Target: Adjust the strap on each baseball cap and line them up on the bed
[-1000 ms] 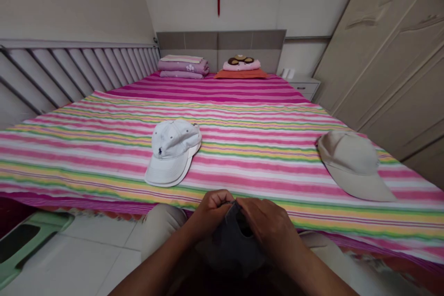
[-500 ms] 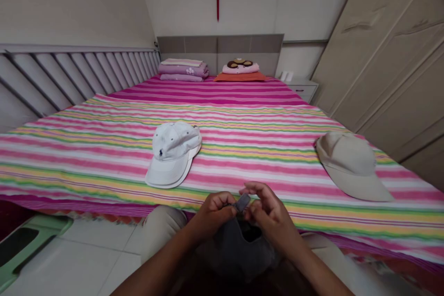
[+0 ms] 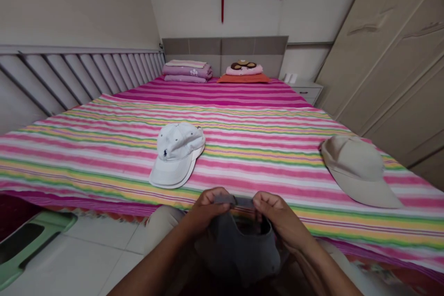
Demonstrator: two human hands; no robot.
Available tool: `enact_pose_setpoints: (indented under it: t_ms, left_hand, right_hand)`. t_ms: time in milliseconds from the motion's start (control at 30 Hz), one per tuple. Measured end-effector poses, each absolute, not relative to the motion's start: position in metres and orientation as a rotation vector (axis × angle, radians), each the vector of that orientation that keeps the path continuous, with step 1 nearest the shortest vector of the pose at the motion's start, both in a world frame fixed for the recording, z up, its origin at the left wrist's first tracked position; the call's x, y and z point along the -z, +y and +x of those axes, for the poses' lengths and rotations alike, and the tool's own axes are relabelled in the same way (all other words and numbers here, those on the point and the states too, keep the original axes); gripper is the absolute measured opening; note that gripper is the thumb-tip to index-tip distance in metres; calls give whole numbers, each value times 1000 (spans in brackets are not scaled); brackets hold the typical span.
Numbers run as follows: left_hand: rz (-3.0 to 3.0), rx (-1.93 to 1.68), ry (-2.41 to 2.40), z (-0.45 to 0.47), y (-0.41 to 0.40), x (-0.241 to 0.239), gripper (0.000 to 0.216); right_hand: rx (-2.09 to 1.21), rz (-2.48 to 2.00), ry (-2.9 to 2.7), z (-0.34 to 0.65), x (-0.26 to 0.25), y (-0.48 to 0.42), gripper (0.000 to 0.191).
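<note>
A dark grey cap [image 3: 239, 249] rests on my lap at the bottom centre, its back opening facing up. My left hand [image 3: 208, 210] pinches the left end of the cap's back strap [image 3: 236, 201]. My right hand [image 3: 275, 217] pinches the right end of the same strap, which is stretched flat between both hands. On the striped bed [image 3: 263, 115] lie a white cap [image 3: 176, 153] ahead to the left and a beige cap [image 3: 357, 169] to the right.
Folded purple bedding [image 3: 187, 70] and a pillow with a soft toy [image 3: 243, 70] sit at the headboard. A wardrobe [image 3: 398, 60] stands on the right, a nightstand [image 3: 307, 90] beside the bed, a slatted panel [image 3: 86, 74] on the left. A green stool [image 3: 24, 245] stands on the floor lower left.
My hands have drawn apart, pulling the strap out flat between them. Earlier they were bunched close together over the cap's back. The caps on the bed have stayed put.
</note>
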State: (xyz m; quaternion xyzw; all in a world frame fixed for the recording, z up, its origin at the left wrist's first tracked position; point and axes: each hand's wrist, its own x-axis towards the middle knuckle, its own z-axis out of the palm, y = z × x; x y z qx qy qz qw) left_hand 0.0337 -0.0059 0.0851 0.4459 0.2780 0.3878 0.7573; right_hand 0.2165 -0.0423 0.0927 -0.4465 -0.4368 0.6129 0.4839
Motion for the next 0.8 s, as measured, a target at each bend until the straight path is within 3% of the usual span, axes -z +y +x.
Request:
enact_pose_setpoints:
  t_ms: [200,500,667,800]
  left_hand:
    - [811,-1133,571,12,2,-104,23]
    - [1077,-1296,890,-57,34,-169,21]
    - [1164,-1276,987,-96,100,-224,12]
    - [1045,-1118,1107,-117,177,-237,5]
  right_hand:
    - [-1406,-1064,-681,225,-100,-26,32]
    - [-1527,-897,-905,182,-148,23,33]
    - [-1644,-807,-712,133,-178,92,16]
    - [-1695,-897,-634,102,-184,164,26]
